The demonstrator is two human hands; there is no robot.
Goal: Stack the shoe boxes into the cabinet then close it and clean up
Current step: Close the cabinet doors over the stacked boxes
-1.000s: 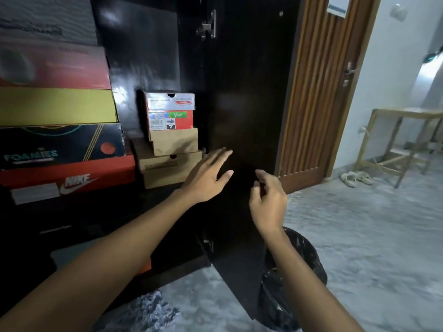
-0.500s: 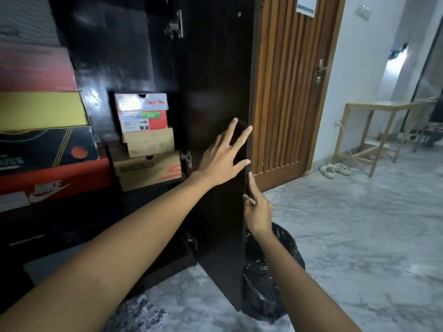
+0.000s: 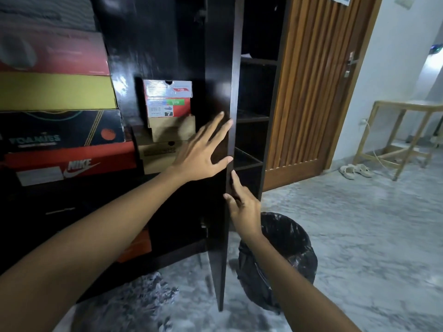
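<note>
Head view: left hand (image 3: 200, 155) flat on cabinet door (image 3: 219, 68); right hand (image 3: 244, 209) grips door edge.

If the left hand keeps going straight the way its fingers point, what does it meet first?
The left hand already lies flat on the cabinet door, fingers pointing up and right. Sliding on, they would probably pass the door's front edge, toward the dark shelves beyond; depth unclear.

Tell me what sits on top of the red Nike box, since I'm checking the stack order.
On the red Nike box lies the black Foamies box, then a yellow box and a pinkish-red box. Anything higher runs out of view.
</note>
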